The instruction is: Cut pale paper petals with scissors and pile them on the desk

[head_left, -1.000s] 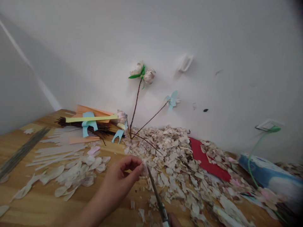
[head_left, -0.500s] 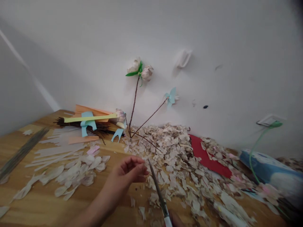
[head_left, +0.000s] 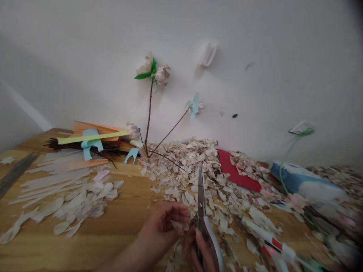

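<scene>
My left hand point(head_left: 166, 224) is curled low at the centre, its fingertips pinching a small pale petal scrap point(head_left: 179, 226). Right beside it my right hand point(head_left: 198, 253) grips the white handles of the scissors point(head_left: 202, 209), whose blades point up and away and look closed. Both hands hover over the near edge of a heap of pale cut petals point(head_left: 198, 170) on the wooden table point(head_left: 121, 211). The scrap sits just left of the scissor pivot.
Larger pale petals point(head_left: 79, 204) lie spread at the left. Twig stems with paper flowers point(head_left: 151, 71) lean on the wall behind. Coloured paper strips and dark twigs point(head_left: 90, 141) lie back left. At the right are a red sheet point(head_left: 235, 172), a glue gun point(head_left: 272, 241) and a blue-white packet point(head_left: 303, 183).
The view has shifted right and down. My right hand has brought the scissors up into view, blades swinging upright. My left hand has pulled back toward me to meet them.
</scene>
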`<action>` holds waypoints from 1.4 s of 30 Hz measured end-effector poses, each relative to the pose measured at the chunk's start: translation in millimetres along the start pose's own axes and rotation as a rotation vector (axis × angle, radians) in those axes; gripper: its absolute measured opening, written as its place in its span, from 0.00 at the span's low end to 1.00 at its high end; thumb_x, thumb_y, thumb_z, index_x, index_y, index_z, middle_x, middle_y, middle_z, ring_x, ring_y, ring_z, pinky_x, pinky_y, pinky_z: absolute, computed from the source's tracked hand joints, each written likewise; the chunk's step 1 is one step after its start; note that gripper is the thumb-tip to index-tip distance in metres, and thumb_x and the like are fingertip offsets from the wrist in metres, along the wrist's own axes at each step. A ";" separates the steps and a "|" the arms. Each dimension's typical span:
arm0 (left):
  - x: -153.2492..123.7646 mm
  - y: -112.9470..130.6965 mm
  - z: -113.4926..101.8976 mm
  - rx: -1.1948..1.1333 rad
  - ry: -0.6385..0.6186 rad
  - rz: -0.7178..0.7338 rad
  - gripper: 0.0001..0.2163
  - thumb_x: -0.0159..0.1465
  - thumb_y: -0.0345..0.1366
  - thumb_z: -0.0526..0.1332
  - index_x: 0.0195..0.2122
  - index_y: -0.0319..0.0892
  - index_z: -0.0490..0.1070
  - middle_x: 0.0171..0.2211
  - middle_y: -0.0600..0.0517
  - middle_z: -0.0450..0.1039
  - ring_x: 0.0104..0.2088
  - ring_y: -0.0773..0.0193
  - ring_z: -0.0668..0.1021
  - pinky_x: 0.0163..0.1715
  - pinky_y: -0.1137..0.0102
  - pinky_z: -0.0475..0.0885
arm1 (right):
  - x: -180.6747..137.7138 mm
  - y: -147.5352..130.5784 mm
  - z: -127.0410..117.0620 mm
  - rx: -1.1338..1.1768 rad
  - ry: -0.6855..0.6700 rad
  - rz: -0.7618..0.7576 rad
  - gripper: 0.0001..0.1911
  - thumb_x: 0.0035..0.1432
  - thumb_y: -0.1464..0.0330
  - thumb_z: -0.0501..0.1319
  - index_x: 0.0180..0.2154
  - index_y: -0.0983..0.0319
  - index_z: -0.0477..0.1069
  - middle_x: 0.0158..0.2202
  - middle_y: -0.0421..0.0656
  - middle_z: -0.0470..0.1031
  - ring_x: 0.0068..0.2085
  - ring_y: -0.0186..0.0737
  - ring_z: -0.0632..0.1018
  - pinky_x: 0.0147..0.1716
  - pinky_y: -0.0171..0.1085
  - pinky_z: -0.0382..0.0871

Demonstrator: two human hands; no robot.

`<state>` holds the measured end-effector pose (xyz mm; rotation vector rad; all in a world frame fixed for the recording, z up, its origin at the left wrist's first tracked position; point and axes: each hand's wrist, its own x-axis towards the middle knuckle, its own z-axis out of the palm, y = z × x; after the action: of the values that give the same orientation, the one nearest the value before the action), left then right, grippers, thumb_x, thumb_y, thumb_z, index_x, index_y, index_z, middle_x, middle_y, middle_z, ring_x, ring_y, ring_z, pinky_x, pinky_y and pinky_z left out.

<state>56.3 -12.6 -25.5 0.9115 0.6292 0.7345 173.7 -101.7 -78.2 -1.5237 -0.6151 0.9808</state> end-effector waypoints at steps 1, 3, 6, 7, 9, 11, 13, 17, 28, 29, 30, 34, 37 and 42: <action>-2.0 -5.7 2.0 0.075 0.017 0.053 0.17 0.45 0.20 0.65 0.36 0.43 0.75 0.36 0.50 0.76 0.39 0.60 0.77 0.40 0.68 0.72 | 0.8 0.8 1.4 0.027 0.000 0.006 0.24 0.43 0.44 0.60 0.31 0.57 0.72 0.27 0.44 0.76 0.28 0.45 0.79 0.22 0.36 0.73; -6.0 -13.3 5.0 0.170 0.035 0.141 0.19 0.48 0.21 0.62 0.40 0.47 0.75 0.43 0.48 0.74 0.46 0.57 0.75 0.43 0.65 0.72 | 2.4 1.6 4.5 0.071 -0.013 0.012 0.24 0.42 0.46 0.62 0.30 0.59 0.71 0.25 0.43 0.76 0.17 0.34 0.72 0.13 0.31 0.64; -9.2 -18.5 6.8 0.216 -0.008 0.232 0.18 0.52 0.23 0.60 0.41 0.49 0.74 0.49 0.48 0.70 0.52 0.55 0.71 0.47 0.62 0.70 | 4.7 1.3 8.8 0.207 -0.019 -0.011 0.25 0.37 0.51 0.68 0.32 0.61 0.69 0.24 0.41 0.76 0.11 0.24 0.64 0.10 0.26 0.52; -9.2 -19.6 6.8 0.213 -0.015 0.244 0.17 0.53 0.23 0.60 0.41 0.49 0.75 0.49 0.48 0.69 0.52 0.55 0.70 0.49 0.62 0.69 | 5.4 1.0 9.8 0.269 -0.004 -0.030 0.25 0.35 0.53 0.70 0.32 0.61 0.68 0.24 0.40 0.77 0.14 0.26 0.67 0.11 0.26 0.54; -7.6 -21.6 6.3 0.152 -0.015 0.199 0.17 0.52 0.23 0.62 0.40 0.48 0.75 0.48 0.48 0.70 0.52 0.55 0.71 0.49 0.62 0.68 | 6.5 0.6 10.7 0.360 0.023 -0.045 0.27 0.32 0.56 0.72 0.33 0.60 0.66 0.23 0.39 0.77 0.19 0.31 0.73 0.14 0.27 0.58; -4.9 -22.7 5.5 0.050 -0.024 0.110 0.17 0.50 0.24 0.64 0.39 0.48 0.74 0.45 0.48 0.72 0.48 0.55 0.74 0.49 0.60 0.68 | 8.2 1.4 10.2 0.375 0.024 -0.039 0.28 0.31 0.57 0.73 0.34 0.58 0.65 0.24 0.37 0.77 0.19 0.33 0.74 0.14 0.28 0.60; -2.4 -22.1 4.5 -0.035 -0.051 0.034 0.17 0.47 0.25 0.67 0.39 0.47 0.73 0.42 0.49 0.74 0.46 0.55 0.76 0.48 0.59 0.68 | 11.1 4.0 8.4 0.353 0.026 -0.058 0.28 0.32 0.55 0.72 0.34 0.57 0.64 0.24 0.37 0.76 0.22 0.36 0.76 0.17 0.30 0.65; 0.1 -15.4 2.4 -0.013 -0.069 0.029 0.17 0.45 0.27 0.69 0.37 0.45 0.73 0.38 0.49 0.74 0.41 0.57 0.76 0.42 0.63 0.70 | 18.9 11.1 2.4 0.271 0.100 -0.170 0.25 0.33 0.57 0.72 0.32 0.56 0.65 0.24 0.35 0.73 0.29 0.40 0.77 0.29 0.36 0.72; 8.7 -9.9 -3.4 0.163 0.064 -0.032 0.18 0.41 0.39 0.72 0.31 0.39 0.70 0.19 0.59 0.69 0.21 0.71 0.70 0.24 0.74 0.63 | 11.0 -4.3 1.6 0.130 0.045 -0.206 0.16 0.40 0.69 0.67 0.31 0.58 0.64 0.21 0.35 0.74 0.23 0.32 0.73 0.23 0.29 0.65; 9.5 -10.9 -5.1 0.145 0.059 -0.035 0.18 0.41 0.40 0.72 0.31 0.39 0.70 0.18 0.59 0.69 0.20 0.72 0.70 0.24 0.75 0.63 | 10.1 -6.0 2.9 0.130 0.055 -0.208 0.15 0.40 0.69 0.67 0.31 0.58 0.64 0.21 0.35 0.74 0.23 0.32 0.72 0.24 0.30 0.65; 10.4 -11.6 -6.7 0.123 0.048 -0.043 0.19 0.41 0.41 0.72 0.31 0.39 0.70 0.18 0.59 0.69 0.20 0.72 0.69 0.23 0.75 0.63 | 9.5 -7.4 3.8 0.122 0.061 -0.216 0.15 0.39 0.69 0.67 0.31 0.58 0.64 0.20 0.35 0.74 0.22 0.32 0.72 0.24 0.30 0.65; 13.6 -11.3 -11.3 0.053 0.018 -0.097 0.20 0.39 0.42 0.73 0.30 0.39 0.69 0.18 0.59 0.69 0.18 0.72 0.70 0.22 0.75 0.65 | 10.7 -7.6 3.2 0.077 0.082 -0.237 0.15 0.39 0.68 0.67 0.31 0.58 0.64 0.20 0.33 0.74 0.21 0.31 0.71 0.23 0.30 0.65; 14.4 -10.7 -11.2 0.053 0.046 -0.105 0.21 0.39 0.42 0.73 0.30 0.39 0.69 0.18 0.59 0.68 0.18 0.73 0.70 0.22 0.75 0.66 | 14.9 -1.6 0.0 0.074 0.051 -0.253 0.15 0.42 0.69 0.67 0.32 0.58 0.63 0.21 0.33 0.74 0.22 0.31 0.72 0.23 0.29 0.66; 10.2 -14.6 -4.7 0.115 0.112 -0.031 0.19 0.42 0.41 0.71 0.30 0.40 0.65 0.17 0.61 0.66 0.17 0.72 0.68 0.19 0.75 0.64 | 20.4 12.4 -3.0 0.096 0.017 -0.270 0.17 0.42 0.66 0.68 0.33 0.57 0.64 0.26 0.37 0.77 0.29 0.37 0.78 0.32 0.34 0.72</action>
<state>63.0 -8.4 -42.1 0.9686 0.7895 0.7308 184.9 -88.9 -95.3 -1.3236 -0.7299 0.7784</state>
